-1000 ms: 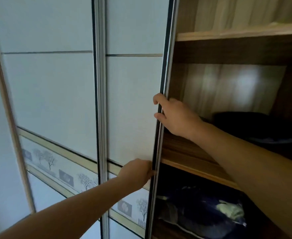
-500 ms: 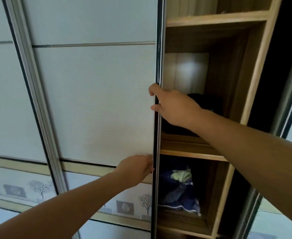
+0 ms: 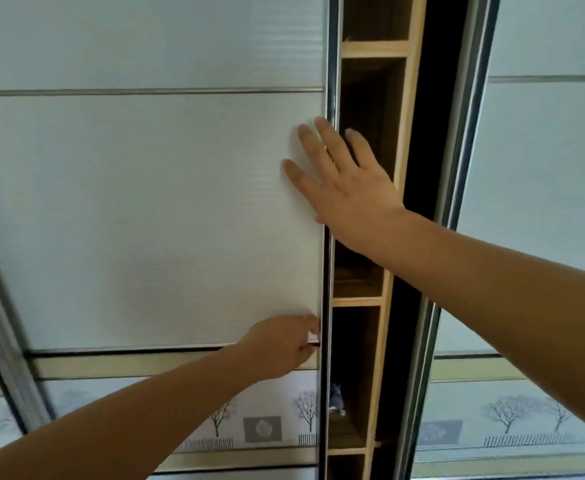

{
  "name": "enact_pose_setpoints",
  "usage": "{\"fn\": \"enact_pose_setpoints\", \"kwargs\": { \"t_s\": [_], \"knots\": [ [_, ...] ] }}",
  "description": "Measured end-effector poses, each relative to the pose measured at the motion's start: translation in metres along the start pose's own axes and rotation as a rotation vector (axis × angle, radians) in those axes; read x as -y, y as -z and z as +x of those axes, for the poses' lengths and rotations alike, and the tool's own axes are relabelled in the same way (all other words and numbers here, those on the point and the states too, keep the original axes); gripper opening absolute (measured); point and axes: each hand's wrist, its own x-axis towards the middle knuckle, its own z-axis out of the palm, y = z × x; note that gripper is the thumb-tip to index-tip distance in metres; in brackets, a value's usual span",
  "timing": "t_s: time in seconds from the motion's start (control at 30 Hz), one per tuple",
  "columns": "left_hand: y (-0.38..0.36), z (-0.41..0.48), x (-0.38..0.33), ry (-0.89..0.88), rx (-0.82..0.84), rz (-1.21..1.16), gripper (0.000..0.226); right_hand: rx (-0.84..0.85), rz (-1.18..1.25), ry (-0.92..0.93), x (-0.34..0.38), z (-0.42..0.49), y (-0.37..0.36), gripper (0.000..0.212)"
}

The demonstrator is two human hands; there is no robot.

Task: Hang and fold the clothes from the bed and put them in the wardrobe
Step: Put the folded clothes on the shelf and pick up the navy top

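The white sliding door (image 3: pixel 145 220) fills the left and centre of the frame, leaving only a narrow strip of the wardrobe (image 3: pixel 410 98) open just right of centre. The right hand (image 3: pixel 350 188) lies across the door's dark edge at mid-height, fingers straight and spread, holding nothing. Lower down, the left hand (image 3: pixel 280 344) curls its fingers at that same edge and grips it. A scrap of blue clothing (image 3: pixel 336 401) shows on a lower shelf through the gap. A second door (image 3: pixel 543 202) stands at the right.

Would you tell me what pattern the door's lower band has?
Bare grey trees on the pale lower band, head view.
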Motion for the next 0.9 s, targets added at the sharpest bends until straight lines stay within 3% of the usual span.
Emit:
{"fn": "enact_pose_setpoints", "kwargs": {
  "t_s": [0.13,0.33,0.9],
  "knots": [
    [-0.007,0.011,-0.016,-0.106,0.009,0.137,0.034,0.107,-0.010,-0.010,-0.018,-0.009,-0.010,0.103],
    [-0.037,0.025,-0.018,-0.457,-0.109,0.522,0.060,0.189,-0.075,-0.048,-0.038,-0.024,-0.021,0.109],
    [-0.062,0.073,-0.058,-0.684,-0.275,0.477,0.064,0.392,-0.241,-0.031,-0.075,-0.062,-0.031,0.085]
  ]
}}
